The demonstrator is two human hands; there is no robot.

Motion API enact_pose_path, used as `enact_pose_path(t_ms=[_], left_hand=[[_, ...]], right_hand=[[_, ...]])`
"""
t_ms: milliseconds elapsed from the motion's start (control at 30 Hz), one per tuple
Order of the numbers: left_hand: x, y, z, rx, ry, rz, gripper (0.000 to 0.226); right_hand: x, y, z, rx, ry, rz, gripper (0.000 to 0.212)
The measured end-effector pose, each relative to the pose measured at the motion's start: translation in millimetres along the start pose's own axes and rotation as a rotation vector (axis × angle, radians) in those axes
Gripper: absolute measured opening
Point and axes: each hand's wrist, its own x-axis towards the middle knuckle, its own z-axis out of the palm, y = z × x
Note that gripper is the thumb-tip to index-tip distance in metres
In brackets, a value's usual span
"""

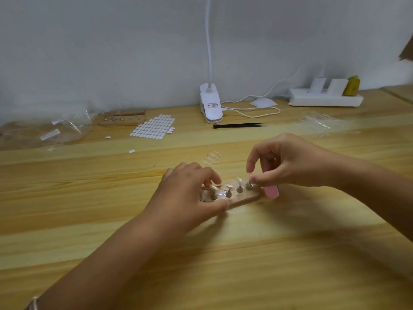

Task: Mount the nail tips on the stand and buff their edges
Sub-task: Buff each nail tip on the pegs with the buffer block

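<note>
At bench [89, 198] centre: left hand [190, 193] grips wooden stand [245, 199] | right hand [288, 166] pinches nail tip [250, 175] at rightmost post [248, 185], pink buffer [271, 191] tucked under fingers | step, likely: mounting | next: seat tip squarely, then buff.

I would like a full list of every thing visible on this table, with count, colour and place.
table: one, light wood, under everything
stand: one, wooden, centre, between the hands
mounted nail tips: about four, clear, on the stand's pegs
buffer: one, pink, in the right hand
loose nail tips: several, clear, behind the stand
second stand: one, wooden, back left
sticker sheet: one, white, beside the second stand
clip lamp: one, white, back centre
tweezers: one, black, before the lamp
power strip: one, white, back right
left hand: grips the stand
right hand: pinches the rightmost tip, holds the buffer
</note>
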Motion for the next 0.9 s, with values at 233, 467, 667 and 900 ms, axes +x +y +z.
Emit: enact_pose_path(t_ms=[233,467,667,900], left_hand=[[3.0,-3.7,1.4,-0.036,0.010,0.034,0.030],[0.0,-7.8,0.7,0.003,-0.026,0.034,0.035],[1.3,-10.9,-0.4,-0.031,0.003,0.023,0.038],[16.7,-2.9,-14.2,-0.139,0.040,0.059,0.040]], right_hand=[[-2.1,2.9,2.1,0.015,-0.016,0.004,0.013],[-7.2,8.9,-5.2,0.051,-0.003,-0.020,0.030],[-14.3,31.2,-0.1,-0.053,0.060,-0.001,0.030],[-12.9,23.6,2.3,-0.146,0.035,-0.098,0.053]])
